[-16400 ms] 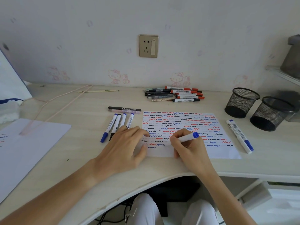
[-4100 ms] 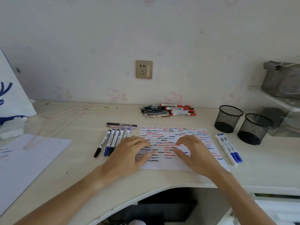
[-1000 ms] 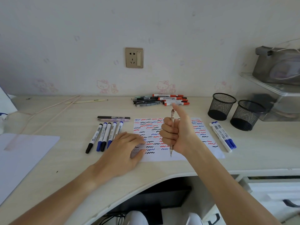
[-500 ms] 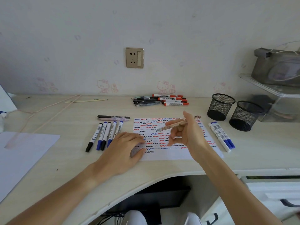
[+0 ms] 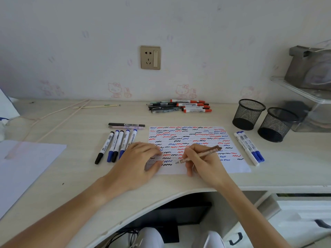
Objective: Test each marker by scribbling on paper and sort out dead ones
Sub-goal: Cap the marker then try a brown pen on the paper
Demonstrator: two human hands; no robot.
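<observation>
A white sheet of paper (image 5: 206, 136) covered with red, blue and black squiggles lies on the desk. My right hand (image 5: 202, 163) grips a thin brown pen (image 5: 207, 153) in a writing hold, its tip touching the paper's lower part. My left hand (image 5: 138, 161) lies flat with straight fingers on the paper's lower left corner. Several capped markers (image 5: 116, 145) lie in a row left of the paper. Two blue-capped markers (image 5: 249, 145) lie to its right. A pile of red and dark markers (image 5: 180, 106) sits by the wall.
Two black mesh cups (image 5: 248, 114) (image 5: 276, 124) stand at the right. A black marker (image 5: 126, 124) lies above the row. Another white sheet (image 5: 26, 161) covers the left desk. A clear shelf with a grey box (image 5: 311, 68) is at far right. Thin sticks (image 5: 59, 113) lie at back left.
My right hand picked up the brown pen, turned it from upright into a writing hold, and lowered its tip onto the paper. My left hand stayed on the paper's corner.
</observation>
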